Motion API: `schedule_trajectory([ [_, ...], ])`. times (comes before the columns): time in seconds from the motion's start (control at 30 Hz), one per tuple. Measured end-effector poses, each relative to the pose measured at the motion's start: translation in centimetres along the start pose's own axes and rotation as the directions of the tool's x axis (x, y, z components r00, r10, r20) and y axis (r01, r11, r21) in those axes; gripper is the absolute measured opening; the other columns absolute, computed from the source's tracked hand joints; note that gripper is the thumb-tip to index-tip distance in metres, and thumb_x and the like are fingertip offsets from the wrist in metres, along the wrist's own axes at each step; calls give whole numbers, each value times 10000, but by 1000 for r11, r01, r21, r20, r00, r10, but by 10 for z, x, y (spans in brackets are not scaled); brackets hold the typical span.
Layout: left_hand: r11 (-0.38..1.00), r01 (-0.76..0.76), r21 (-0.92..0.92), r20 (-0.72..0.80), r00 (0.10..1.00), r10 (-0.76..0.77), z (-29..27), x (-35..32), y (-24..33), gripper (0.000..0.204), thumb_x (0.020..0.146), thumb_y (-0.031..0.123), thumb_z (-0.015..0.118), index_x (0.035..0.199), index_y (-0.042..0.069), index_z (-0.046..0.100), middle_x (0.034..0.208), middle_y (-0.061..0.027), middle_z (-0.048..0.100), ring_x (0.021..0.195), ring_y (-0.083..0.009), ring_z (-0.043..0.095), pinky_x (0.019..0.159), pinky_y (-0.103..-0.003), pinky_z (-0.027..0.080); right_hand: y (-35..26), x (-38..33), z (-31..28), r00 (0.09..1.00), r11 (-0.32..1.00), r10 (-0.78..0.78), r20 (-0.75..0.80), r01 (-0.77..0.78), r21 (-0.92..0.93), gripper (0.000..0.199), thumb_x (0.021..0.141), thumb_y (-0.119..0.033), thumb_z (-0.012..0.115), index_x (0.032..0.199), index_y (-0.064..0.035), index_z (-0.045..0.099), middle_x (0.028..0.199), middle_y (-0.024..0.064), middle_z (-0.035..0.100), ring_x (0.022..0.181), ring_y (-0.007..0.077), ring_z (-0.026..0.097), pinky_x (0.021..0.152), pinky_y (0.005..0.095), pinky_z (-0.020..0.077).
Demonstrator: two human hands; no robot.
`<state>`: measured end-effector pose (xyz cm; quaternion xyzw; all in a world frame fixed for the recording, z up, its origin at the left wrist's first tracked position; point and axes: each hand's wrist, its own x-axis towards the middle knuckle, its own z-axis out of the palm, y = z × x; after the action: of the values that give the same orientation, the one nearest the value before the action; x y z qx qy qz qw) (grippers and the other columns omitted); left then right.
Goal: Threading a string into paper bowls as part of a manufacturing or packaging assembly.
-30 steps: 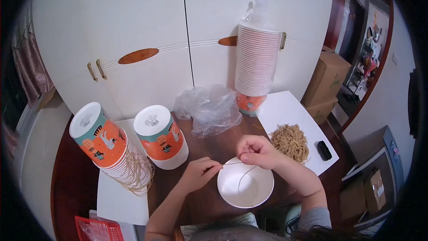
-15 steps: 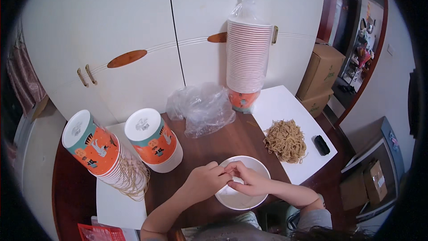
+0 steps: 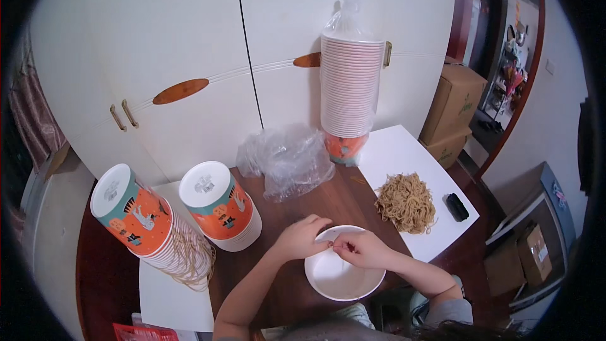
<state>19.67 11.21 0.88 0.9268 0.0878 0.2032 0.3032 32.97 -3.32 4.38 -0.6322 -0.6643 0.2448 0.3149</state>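
Observation:
A white paper bucket (image 3: 344, 278) stands in front of me on the brown table, its open mouth facing up. At its far left rim my left hand (image 3: 304, 239) is closed, the fingers on the outside and the thumb over the inside. My right hand (image 3: 361, 250) hovers above the bucket's mouth with thumb and fingertips pinched together, close to the left thumb. Whatever lies in that pinch is too small to make out. To the right, a tangled heap of tan rubber bands (image 3: 406, 203) rests on a white surface.
At left stand two upside-down stacks of orange printed buckets, one (image 3: 148, 221) draped with rubber bands, the other (image 3: 218, 205) shorter. Behind are a crumpled plastic bag (image 3: 287, 159) and a tall bagged bucket stack (image 3: 350, 88). A black object (image 3: 456, 207) lies far right.
My hands, which were together over the bucket, have parted slightly. The left has shifted up to the far left rim, while the right's fingers have curled into a tighter pinch. The view has tilted slightly.

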Motion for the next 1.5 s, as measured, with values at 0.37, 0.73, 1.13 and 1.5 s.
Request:
schedule_trajectory([
  [0.37,829,503,-246,57,861,-505,-5,-86,46,576,679,133,536,1215,18,360,990,-177,479,892,-291,526,782,-355,432,-2,25,19,983,986,-116,144,132,-101,172,787,-250,538,823,-90,591,693,116,599,621,292,585,569,393,457],
  [0.73,699,434,-569,-226,735,-640,23,-132,55,664,717,53,580,1278,-13,232,1190,-171,282,1054,-251,438,782,-307,486,-19,48,57,926,983,-184,330,165,86,189,812,-202,523,902,-37,540,759,149,600,681,311,585,599,381,455],
  [1.13,694,402,-597,-227,745,-627,26,-134,53,661,727,36,582,1283,-13,227,1192,-163,287,1070,-250,433,770,-298,496,-12,54,71,915,994,-89,393,54,98,219,826,-234,508,919,-41,550,799,138,608,731,295,589,648,378,455],
  [1.5,654,356,-668,-211,751,-625,26,-136,54,627,749,1,553,1284,-4,226,1196,-157,275,967,-240,511,654,-268,541,-15,55,73,912,983,-132,389,71,167,213,824,-218,507,904,-27,555,815,149,605,749,296,584,656,372,451],
])
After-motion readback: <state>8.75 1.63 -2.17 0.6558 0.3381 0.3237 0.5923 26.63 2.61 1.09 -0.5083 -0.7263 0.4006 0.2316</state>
